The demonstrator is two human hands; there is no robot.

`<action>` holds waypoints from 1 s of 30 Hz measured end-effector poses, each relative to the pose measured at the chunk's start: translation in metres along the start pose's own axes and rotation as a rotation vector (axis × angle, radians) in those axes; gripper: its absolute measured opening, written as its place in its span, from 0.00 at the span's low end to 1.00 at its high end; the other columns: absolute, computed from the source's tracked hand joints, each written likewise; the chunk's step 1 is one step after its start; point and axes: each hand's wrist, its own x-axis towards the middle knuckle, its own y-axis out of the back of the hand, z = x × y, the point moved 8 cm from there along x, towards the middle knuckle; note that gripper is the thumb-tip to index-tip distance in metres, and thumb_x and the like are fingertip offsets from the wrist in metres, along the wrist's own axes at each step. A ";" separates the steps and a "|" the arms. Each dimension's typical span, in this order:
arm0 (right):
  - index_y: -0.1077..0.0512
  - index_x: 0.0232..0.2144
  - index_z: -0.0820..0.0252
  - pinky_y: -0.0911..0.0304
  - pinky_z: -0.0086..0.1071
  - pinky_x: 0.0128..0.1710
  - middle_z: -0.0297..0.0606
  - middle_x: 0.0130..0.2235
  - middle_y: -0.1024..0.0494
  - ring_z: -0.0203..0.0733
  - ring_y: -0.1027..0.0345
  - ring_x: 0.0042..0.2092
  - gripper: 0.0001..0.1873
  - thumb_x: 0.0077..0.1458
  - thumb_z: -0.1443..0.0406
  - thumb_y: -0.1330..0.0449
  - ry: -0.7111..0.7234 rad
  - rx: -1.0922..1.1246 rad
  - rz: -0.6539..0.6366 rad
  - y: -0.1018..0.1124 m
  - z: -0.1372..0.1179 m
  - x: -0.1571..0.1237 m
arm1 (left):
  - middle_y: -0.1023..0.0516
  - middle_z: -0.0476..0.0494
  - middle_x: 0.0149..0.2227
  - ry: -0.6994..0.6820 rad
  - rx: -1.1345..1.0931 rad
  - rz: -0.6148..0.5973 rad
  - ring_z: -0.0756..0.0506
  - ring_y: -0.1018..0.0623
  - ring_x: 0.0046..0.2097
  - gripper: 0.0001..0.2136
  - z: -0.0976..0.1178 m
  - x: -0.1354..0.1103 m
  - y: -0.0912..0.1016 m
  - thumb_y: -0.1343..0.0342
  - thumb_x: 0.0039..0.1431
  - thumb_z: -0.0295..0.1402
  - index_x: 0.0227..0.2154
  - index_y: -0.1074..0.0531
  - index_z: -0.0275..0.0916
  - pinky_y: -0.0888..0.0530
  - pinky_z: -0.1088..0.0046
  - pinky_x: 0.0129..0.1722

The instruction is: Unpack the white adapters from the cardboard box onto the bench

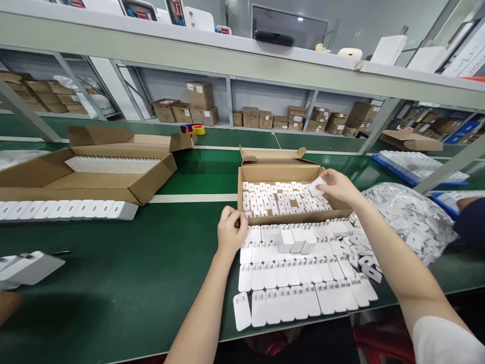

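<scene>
A shallow cardboard box [261, 173] in front of me is filled with several small white plug adapters [280, 199]. My right hand [335, 186] is over the box's right side, its fingers pinched on one white adapter [316, 187]. My left hand [230, 231] rests at the box's front left corner with fingers curled; what they hold, if anything, is hidden. Rows of flat white sleeves [299, 288] lie on the green table [132, 273] between me and the box.
A larger open carton [106, 172] with white pieces sits at the left, a row of white adapters [68, 210] before it. A clear bag of white parts [409, 217] lies at the right. Shelves with cardboard boxes [200, 103] stand behind. Another person's sleeve [470, 215] shows far right.
</scene>
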 end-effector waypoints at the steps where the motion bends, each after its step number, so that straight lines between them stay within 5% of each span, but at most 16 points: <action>1: 0.34 0.46 0.57 0.30 0.34 0.31 0.36 0.37 0.23 0.41 0.28 0.31 0.19 0.54 0.59 0.37 0.023 0.043 -0.050 0.003 -0.003 -0.024 | 0.42 0.49 0.26 0.001 -0.002 0.002 0.50 0.36 0.27 0.13 0.000 0.000 0.000 0.50 0.61 0.27 0.20 0.39 0.39 0.37 0.72 0.26; 6: 0.34 0.49 0.54 0.30 0.33 0.25 0.38 0.42 0.25 0.38 0.30 0.29 0.23 0.55 0.52 0.37 0.099 0.345 -0.320 -0.008 -0.005 -0.128 | 0.41 0.49 0.26 -0.013 0.011 0.003 0.50 0.36 0.27 0.13 0.001 0.000 0.000 0.50 0.61 0.27 0.20 0.39 0.39 0.37 0.73 0.27; 10: 0.34 0.50 0.52 0.30 0.36 0.26 0.36 0.39 0.26 0.38 0.32 0.27 0.23 0.56 0.51 0.38 0.084 0.296 -0.288 -0.019 0.009 -0.162 | 0.41 0.49 0.26 0.016 0.027 -0.007 0.49 0.36 0.28 0.13 0.000 -0.001 0.000 0.50 0.61 0.28 0.20 0.39 0.39 0.37 0.72 0.28; 13: 0.34 0.51 0.51 0.30 0.39 0.29 0.35 0.36 0.25 0.40 0.33 0.27 0.24 0.56 0.49 0.39 0.115 0.153 -0.175 -0.017 0.011 -0.167 | 0.40 0.49 0.26 0.031 0.037 -0.012 0.49 0.35 0.28 0.13 -0.001 -0.001 0.000 0.50 0.61 0.28 0.19 0.39 0.39 0.36 0.72 0.28; 17: 0.34 0.50 0.51 0.27 0.43 0.39 0.42 0.52 0.27 0.45 0.29 0.38 0.22 0.57 0.50 0.39 0.246 0.017 -0.068 -0.015 -0.006 -0.164 | 0.40 0.48 0.26 0.021 0.029 -0.011 0.49 0.35 0.28 0.13 0.000 -0.001 0.000 0.49 0.60 0.28 0.19 0.38 0.39 0.36 0.72 0.28; 25: 0.33 0.53 0.53 0.27 0.42 0.38 0.43 0.54 0.27 0.45 0.28 0.39 0.27 0.56 0.47 0.39 0.314 -0.098 -0.231 -0.041 -0.030 -0.154 | 0.40 0.49 0.26 0.006 0.028 -0.004 0.49 0.34 0.28 0.13 0.000 -0.002 0.001 0.49 0.61 0.28 0.20 0.37 0.39 0.36 0.73 0.28; 30: 0.36 0.58 0.52 0.27 0.41 0.40 0.43 0.59 0.30 0.46 0.27 0.44 0.31 0.59 0.45 0.43 0.278 -0.046 -0.325 -0.027 -0.028 -0.149 | 0.38 0.48 0.29 0.002 0.054 -0.018 0.50 0.34 0.28 0.10 -0.002 -0.003 -0.002 0.49 0.61 0.28 0.23 0.35 0.39 0.34 0.72 0.28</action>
